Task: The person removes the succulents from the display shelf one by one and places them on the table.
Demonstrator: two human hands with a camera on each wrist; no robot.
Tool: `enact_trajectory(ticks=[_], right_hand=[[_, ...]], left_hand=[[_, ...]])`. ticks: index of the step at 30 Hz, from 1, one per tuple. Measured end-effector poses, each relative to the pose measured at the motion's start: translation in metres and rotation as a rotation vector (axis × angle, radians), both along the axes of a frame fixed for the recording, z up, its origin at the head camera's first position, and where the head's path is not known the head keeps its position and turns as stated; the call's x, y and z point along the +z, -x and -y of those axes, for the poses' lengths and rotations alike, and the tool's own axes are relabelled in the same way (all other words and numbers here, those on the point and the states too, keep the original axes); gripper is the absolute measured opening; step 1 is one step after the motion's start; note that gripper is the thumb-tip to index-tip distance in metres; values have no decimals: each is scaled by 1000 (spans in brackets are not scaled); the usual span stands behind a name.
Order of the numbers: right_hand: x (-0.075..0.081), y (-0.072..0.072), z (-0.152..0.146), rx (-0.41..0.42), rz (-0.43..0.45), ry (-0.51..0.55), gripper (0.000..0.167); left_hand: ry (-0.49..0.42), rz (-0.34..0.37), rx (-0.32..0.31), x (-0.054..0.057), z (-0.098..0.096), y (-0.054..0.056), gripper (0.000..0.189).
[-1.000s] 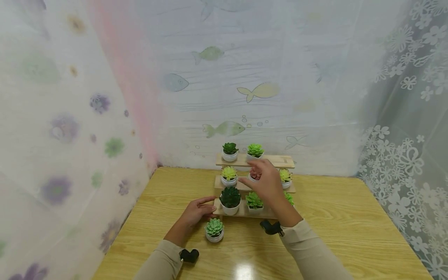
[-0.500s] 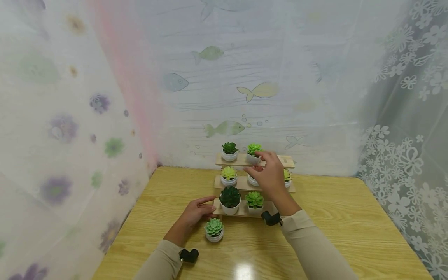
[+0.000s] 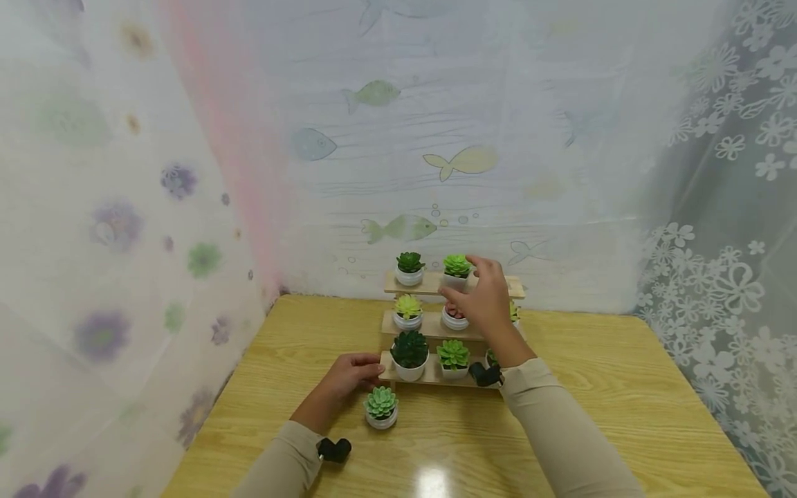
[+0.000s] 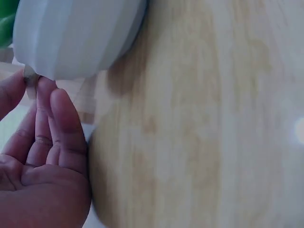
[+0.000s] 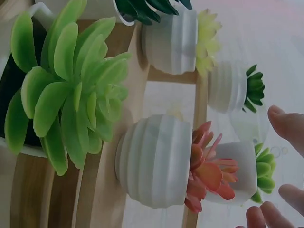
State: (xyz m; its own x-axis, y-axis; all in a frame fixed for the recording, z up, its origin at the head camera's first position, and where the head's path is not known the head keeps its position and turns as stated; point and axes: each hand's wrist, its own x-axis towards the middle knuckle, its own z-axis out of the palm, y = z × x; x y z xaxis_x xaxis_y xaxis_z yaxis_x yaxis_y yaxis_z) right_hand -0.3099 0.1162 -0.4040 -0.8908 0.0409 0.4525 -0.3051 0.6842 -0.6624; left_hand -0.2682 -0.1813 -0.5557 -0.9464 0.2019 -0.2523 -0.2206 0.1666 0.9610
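A three-tier wooden plant stand (image 3: 398, 368) bears several small potted succulents. My left hand (image 3: 349, 377) pinches the left end of its lowest shelf between thumb and fingers, just under a white ribbed pot (image 4: 76, 38) in the left wrist view. My right hand (image 3: 488, 301) is at the top shelf, thumb and fingers spread, holding nothing. Nearest to it is a bright green succulent (image 3: 457, 266) in a white pot; in the right wrist view the fingertips (image 5: 289, 194) show apart from this plant. Below the hand, a reddish succulent (image 5: 211, 166) sits on the middle shelf.
A pale green succulent (image 3: 381, 407) in a white pot stands on the wooden table (image 3: 280, 346), in front of the stand's left end. The right forearm partly covers the stand's right side. A fish-patterned curtain (image 3: 386, 166) hangs behind the table.
My right hand has risen from before the middle shelf to the top shelf and drawn off the bright green succulent's pot, which has shifted slightly. The left hand keeps its hold.
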Motion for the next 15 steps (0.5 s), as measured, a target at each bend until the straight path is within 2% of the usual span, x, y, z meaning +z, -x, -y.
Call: enact_trajectory(ticks=[9, 15], right_hand=[[4, 13, -5, 2, 100, -14, 90], [5, 22, -7, 40, 210, 1, 98]], left_hand=[[202, -92, -162, 15, 9, 0, 42], [212, -93, -212, 15, 14, -1, 48]])
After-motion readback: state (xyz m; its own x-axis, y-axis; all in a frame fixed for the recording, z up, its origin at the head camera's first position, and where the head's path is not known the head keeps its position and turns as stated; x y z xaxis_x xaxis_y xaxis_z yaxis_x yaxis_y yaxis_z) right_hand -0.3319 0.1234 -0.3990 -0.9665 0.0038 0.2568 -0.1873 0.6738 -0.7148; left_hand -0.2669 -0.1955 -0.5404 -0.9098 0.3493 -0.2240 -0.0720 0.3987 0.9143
